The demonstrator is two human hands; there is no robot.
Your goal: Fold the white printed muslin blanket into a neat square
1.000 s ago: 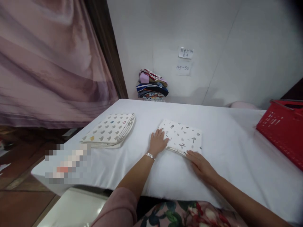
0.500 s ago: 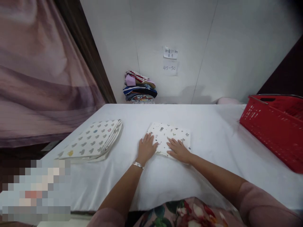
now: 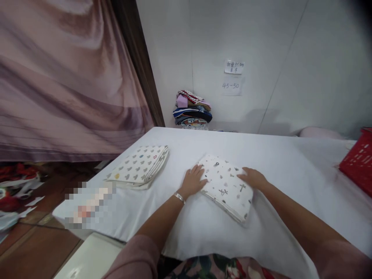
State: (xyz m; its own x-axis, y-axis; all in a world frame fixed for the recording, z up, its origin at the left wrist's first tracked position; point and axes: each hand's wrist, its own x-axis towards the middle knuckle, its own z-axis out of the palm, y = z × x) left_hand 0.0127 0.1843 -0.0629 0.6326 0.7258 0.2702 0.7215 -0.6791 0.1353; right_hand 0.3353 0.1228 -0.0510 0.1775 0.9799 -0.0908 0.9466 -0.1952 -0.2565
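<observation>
A white folded cloth (image 3: 223, 182) with small dark prints, palm trees among them, lies turned at an angle on the white-covered table. My left hand (image 3: 193, 180) rests on its left corner, fingers spread over the top, a silver bracelet at the wrist. At the far right edge, my right hand (image 3: 253, 178) touches the cloth with its fingertips apart on the upper face; the underside of that edge is hidden. Left of my hands lies another folded cloth (image 3: 139, 164), cream with rows of grey shapes and a few coloured ones.
A red plastic basket (image 3: 359, 159) stands at the right edge. Behind the white tabletop (image 3: 186, 139) is a stack of folded fabrics (image 3: 193, 110) by the wall. A pink curtain (image 3: 72, 85) hangs at left. A blurred patch hides something on the table's left corner.
The view has swung left. The printed cloth has turned clockwise, its near right corner closer to me. My right hand has moved from its top to the far right edge.
</observation>
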